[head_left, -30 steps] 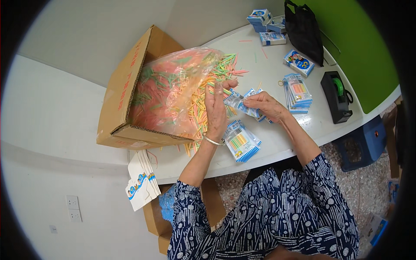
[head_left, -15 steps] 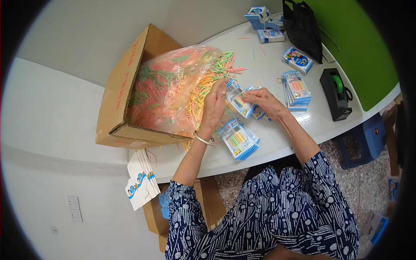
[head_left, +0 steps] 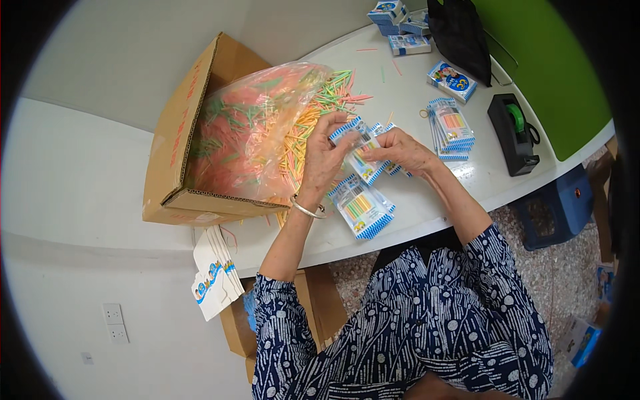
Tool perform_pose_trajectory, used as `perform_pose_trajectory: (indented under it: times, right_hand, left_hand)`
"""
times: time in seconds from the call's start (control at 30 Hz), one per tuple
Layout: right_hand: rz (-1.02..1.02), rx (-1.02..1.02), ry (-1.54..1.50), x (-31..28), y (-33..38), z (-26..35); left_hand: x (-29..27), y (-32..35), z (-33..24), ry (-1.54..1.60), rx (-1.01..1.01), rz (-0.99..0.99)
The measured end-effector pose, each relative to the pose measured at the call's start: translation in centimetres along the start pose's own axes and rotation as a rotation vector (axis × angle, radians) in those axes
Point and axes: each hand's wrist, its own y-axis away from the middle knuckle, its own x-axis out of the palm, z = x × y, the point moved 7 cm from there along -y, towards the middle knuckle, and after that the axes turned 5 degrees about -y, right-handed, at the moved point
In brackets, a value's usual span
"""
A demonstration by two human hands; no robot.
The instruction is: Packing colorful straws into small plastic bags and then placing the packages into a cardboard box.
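Note:
My left hand [head_left: 325, 155] and my right hand [head_left: 404, 153] hold a small blue-and-white packet [head_left: 365, 168] between them, over the table. Coloured sticks show through its clear window. The left thumb lies across the front of the packet, and the right thumb and fingers pinch its right side. Just below, a few similar packets [head_left: 362, 208] overlap on the tabletop. More packets lie partly hidden behind my right hand. Left of my hands, thin pink, green, yellow and orange sticks [head_left: 303, 133] spill from a clear plastic bag [head_left: 250, 127].
The bag lies in a tipped cardboard box [head_left: 175, 133]. At right are stacked packets [head_left: 452, 125] and a black tape dispenser [head_left: 512, 137]. Small boxes [head_left: 409, 45] and a black bag [head_left: 459, 40] stand farther back. Flat white cartons [head_left: 217, 273] overhang the near-left edge; a blue stool [head_left: 557, 210] stands below.
My left thumb and fingers have shifted across the front of the packet, and my right fingers have moved slightly lower along it. The whole view has shifted a little.

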Motion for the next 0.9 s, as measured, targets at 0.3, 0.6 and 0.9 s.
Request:
perform_pose_trajectory:
  times: [0.3, 0.6, 0.9]
  right_hand:
    - [0.046, -0.018, -0.003, 0.8, 0.3, 0.7]
    - [-0.069, 0.036, 0.125, 0.9, 1.4, 1.6]
    - [-0.113, -0.002, -0.010, -1.8, 1.1, 1.3]
  left_hand:
    - [0.4, 0.4, -2.3, -0.126, -0.020, 0.064]
    - [0.7, 0.3, -2.1, -0.153, 0.016, 0.092]
    - [-2.9, -0.7, 2.4, -0.062, -0.134, 0.173]
